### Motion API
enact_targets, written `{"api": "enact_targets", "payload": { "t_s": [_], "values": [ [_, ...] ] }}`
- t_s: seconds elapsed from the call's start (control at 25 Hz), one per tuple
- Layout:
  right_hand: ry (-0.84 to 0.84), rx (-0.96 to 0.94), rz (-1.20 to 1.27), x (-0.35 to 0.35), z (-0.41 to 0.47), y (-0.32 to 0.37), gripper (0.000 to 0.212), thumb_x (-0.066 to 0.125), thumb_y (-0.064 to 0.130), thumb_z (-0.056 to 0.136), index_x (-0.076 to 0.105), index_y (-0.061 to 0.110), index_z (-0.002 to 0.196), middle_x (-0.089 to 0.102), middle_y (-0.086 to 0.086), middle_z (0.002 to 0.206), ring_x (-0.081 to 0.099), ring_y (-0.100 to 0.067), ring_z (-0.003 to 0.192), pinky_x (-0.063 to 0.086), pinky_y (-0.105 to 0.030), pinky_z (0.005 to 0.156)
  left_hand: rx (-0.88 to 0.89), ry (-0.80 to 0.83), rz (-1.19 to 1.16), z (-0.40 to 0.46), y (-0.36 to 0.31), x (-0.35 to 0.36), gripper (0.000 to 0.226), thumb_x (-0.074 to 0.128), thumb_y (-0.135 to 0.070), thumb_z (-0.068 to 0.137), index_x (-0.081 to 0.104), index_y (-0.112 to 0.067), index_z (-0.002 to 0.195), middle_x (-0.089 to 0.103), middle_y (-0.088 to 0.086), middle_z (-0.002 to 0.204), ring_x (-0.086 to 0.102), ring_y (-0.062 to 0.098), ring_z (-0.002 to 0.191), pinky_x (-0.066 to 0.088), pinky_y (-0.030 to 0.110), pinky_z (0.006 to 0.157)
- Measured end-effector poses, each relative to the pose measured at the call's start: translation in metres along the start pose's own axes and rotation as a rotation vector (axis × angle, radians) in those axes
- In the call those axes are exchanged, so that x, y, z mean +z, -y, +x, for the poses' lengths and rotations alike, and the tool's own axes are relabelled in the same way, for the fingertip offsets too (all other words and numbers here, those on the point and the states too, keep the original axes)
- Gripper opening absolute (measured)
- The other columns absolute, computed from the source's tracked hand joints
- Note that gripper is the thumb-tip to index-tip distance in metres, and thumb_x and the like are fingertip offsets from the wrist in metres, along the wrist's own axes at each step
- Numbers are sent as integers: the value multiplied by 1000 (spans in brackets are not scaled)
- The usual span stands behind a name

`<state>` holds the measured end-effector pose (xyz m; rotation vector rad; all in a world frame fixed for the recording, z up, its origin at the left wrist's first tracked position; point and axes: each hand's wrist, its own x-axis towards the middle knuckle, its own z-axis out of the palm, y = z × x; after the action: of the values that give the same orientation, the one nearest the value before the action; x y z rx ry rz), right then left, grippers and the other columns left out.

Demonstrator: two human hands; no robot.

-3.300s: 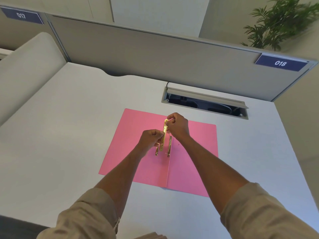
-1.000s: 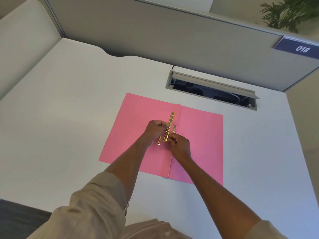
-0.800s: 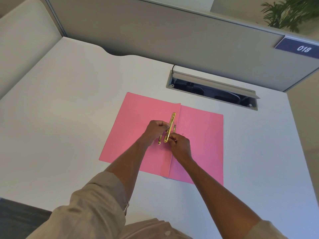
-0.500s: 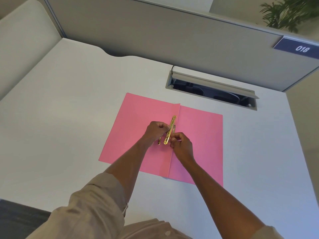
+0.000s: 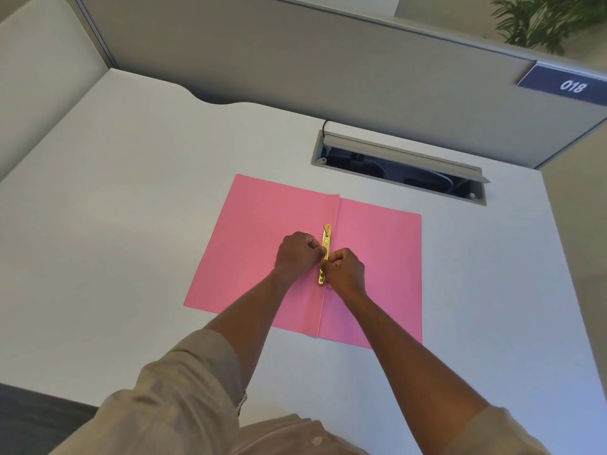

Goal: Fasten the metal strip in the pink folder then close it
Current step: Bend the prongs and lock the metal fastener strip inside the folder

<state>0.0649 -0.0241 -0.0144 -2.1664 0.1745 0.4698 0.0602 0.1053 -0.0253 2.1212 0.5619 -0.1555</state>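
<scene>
A pink folder [image 5: 262,244] lies open and flat on the white desk, its fold running towards me. A gold metal strip [image 5: 326,239] lies along the fold, just left of it. My left hand [image 5: 295,254] is fisted at the strip's left side, fingertips pinching its middle. My right hand [image 5: 345,269] is curled against the strip's right side near its lower end, fingers on it. The strip's middle is hidden by my fingers; its top and bottom ends show.
An open cable tray [image 5: 399,165] is set into the desk behind the folder. A grey partition [image 5: 295,54] with a label "018" [image 5: 565,85] closes the back. A plant [image 5: 542,18] stands beyond it at the top right. The desk's near edge is at the lower left.
The strip was held tilted above the fold; now it lies flat along it. My right hand came from the strip's top down to its lower end; both hands press closer together.
</scene>
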Motion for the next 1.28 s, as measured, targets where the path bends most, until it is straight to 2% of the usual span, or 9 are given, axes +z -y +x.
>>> {"api": "enact_targets", "payload": {
  "t_s": [0.16,0.4,0.52,0.64,0.72,0.8,0.88,1.08,1.28],
  "values": [
    [2,-8,-61,-3,3,-2,16,73,15,81,56,16,79,70,-10,81,70,-32,74,60,-48,71,53,-7,2,-4,1,3,5,72,-23,75,74,-23,79,70,-11,73,67,13,74,56,33,71],
    [14,-12,-107,-3,9,-2,16,72,11,81,56,14,79,71,-11,78,71,-30,69,61,-45,68,237,-21,159,-13,8,6,30,64,-22,84,74,-31,111,75,-6,92,66,19,87,52,39,85],
    [80,40,-60,-8,13,-1,15,74,10,81,59,10,84,73,-13,78,73,-28,62,62,-45,67,248,-1,227,-11,7,4,31,61,-25,85,74,-34,112,76,-7,95,65,21,89,51,38,82],
    [27,15,-32,-13,20,5,7,68,8,83,63,9,88,73,-10,83,72,-29,72,62,-43,70,244,-25,279,-13,6,5,29,61,-32,85,75,-35,111,76,-6,96,64,22,86,50,36,79],
    [-47,-87,-59,-16,27,12,10,63,5,85,65,12,92,70,-2,86,68,-20,77,58,-31,66,245,-49,310,-15,6,8,29,60,-32,85,74,-36,110,76,-6,96,62,22,85,48,35,78],
    [-49,-187,-81,-17,35,20,14,62,6,86,67,13,97,67,4,86,63,-5,73,47,-15,59,248,-61,327,-16,6,9,29,59,-31,85,74,-37,109,76,-7,99,61,21,85,48,36,80],
    [-16,-244,-115,-17,44,26,14,63,7,87,69,14,97,67,6,85,60,1,70,41,-10,58,258,-62,341,-16,5,10,29,59,-29,86,73,-36,110,76,-7,106,61,21,86,50,38,83],
    [-33,-299,-231,-20,63,26,11,66,7,86,71,16,86,66,7,75,58,1,65,38,-11,57,269,-66,379,-16,6,9,31,61,-31,86,70,-36,115,75,-6,111,63,24,93,49,40,88],
    [-49,-315,-262,-21,71,22,9,67,7,87,70,15,84,66,4,71,64,-10,64,46,-17,59,317,-97,398,-15,9,10,41,65,-31,87,62,-36,128,76,-2,90,63,25,84,51,38,83]
  ]
}}
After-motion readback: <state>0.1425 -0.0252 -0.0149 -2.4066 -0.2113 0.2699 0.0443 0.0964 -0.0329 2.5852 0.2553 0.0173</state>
